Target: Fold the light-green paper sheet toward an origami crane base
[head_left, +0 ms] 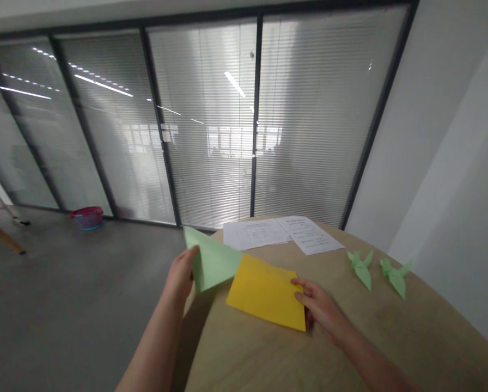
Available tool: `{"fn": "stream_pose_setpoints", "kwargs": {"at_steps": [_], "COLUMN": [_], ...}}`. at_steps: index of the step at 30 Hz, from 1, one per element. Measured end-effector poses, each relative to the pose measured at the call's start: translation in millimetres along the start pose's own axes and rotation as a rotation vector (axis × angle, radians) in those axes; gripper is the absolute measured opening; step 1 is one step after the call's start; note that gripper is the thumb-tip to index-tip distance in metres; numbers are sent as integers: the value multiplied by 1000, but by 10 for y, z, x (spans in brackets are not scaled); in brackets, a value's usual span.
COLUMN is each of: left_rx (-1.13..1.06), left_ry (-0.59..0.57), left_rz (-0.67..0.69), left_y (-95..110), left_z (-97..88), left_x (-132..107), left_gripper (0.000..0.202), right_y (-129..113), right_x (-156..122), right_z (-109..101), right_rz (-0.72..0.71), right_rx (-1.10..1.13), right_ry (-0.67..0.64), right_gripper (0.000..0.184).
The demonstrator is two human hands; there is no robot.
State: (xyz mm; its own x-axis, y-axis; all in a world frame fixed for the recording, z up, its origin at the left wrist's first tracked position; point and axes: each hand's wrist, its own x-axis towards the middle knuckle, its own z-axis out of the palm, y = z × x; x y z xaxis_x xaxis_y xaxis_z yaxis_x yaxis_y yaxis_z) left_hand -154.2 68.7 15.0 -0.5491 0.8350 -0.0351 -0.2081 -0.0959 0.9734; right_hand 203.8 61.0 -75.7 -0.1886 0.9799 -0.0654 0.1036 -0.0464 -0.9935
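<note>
My left hand (183,270) is closed on the left edge of a light green sheet of paper (218,263), which tilts up past the table's left edge. My right hand (315,305) pinches the right edge of a yellow sheet of paper (266,294) between thumb and fingers. The two sheets meet at the yellow one's upper left corner, where the yellow seems to overlap the green. To the right on the table stand two folded green paper birds (362,269), (395,276), apart from my hands.
Printed white papers (256,233) lie at the far edge of the round wooden table (424,332). Behind it runs a glass partition with blinds (305,120). On the floor at left are a pink and blue basket (87,219) and a wooden leg (2,234).
</note>
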Motion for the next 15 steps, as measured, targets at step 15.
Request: {"fn": "stream_pose_setpoints", "kwargs": {"at_steps": [15], "left_rx": [-578], "left_ry": [-123], "left_rz": [583], "left_y": [1143], "left_z": [210], "left_x": [-578], "left_gripper": [14], "right_y": [-358], "right_x": [256], "right_z": [1097], "right_rz": [-426], "right_rx": [-882], "right_ry": [-54], "right_gripper": [28]}}
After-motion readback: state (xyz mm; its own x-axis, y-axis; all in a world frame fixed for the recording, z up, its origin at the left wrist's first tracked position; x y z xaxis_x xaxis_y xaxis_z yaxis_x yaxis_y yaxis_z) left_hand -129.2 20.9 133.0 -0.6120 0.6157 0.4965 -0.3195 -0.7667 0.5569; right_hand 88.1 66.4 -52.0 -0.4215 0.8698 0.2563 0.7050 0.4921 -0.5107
